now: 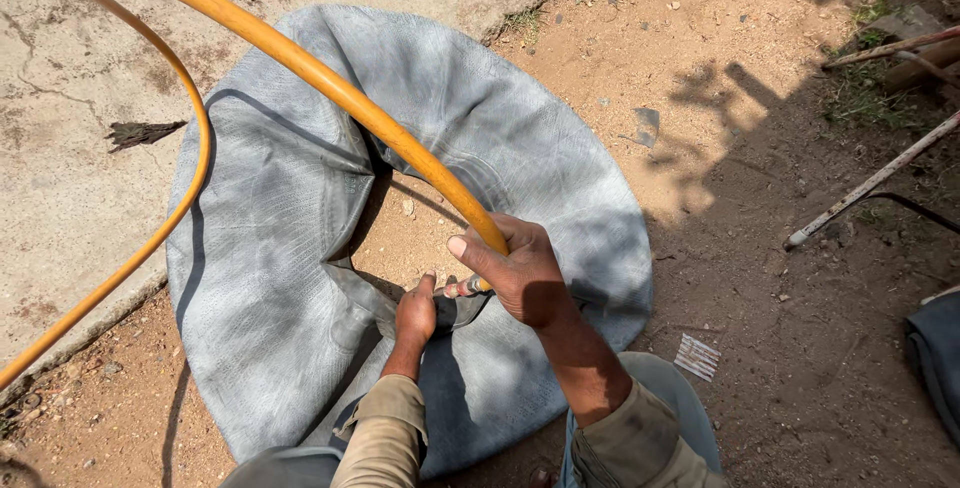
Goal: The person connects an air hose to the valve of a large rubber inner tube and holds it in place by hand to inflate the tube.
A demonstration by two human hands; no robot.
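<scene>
Grey rubber inner tube (300, 248), limp, wrinkled and ring-shaped, lies flat on sandy dirt ground (780, 368) beside a cracked concrete slab (60, 98). Left hand (415, 313) pinches the tube's inner edge at its valve. Right hand (520, 268) is closed around a smooth orange hose (300, 60), its metal end at the valve.

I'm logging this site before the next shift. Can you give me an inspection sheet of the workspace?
Surface: bare dirt ground, concrete slab to the left.
Job's things: grey inner tube lying slack; orange hose meeting its inner edge.
Clutter: small wrapper, dark scrap, bit of debris.
Grippers: left hand pinching the tube; right hand gripping the hose end.
Cables: nothing seen besides the hose.
Surroundings: metal rods, grass, dark cloth at right.
</scene>
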